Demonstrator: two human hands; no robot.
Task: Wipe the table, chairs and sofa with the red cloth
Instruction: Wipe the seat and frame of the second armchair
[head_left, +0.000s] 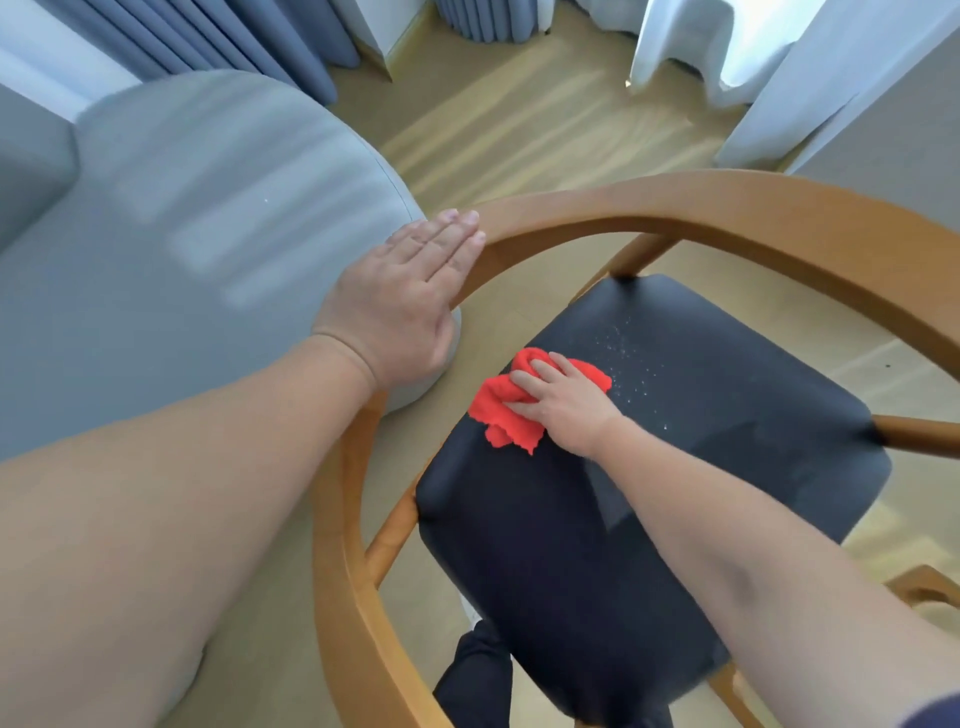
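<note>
A wooden chair with a curved armrest rail (701, 205) and a black padded seat (701, 452) fills the right half of the view. My right hand (563, 402) presses the bunched red cloth (498, 410) onto the seat's left part, fingers curled over it. White specks lie on the seat just right of the cloth. My left hand (405, 296) rests flat with straight fingers on the curved rail at its left end. The grey sofa (182, 249) stands to the left, touching the chair.
Wooden floor (519, 114) stretches beyond the chair. Blue-grey curtains (234, 36) hang at the back left and white curtains (753, 47) at the back right. A dark trouser leg (478, 675) shows under the chair's near edge.
</note>
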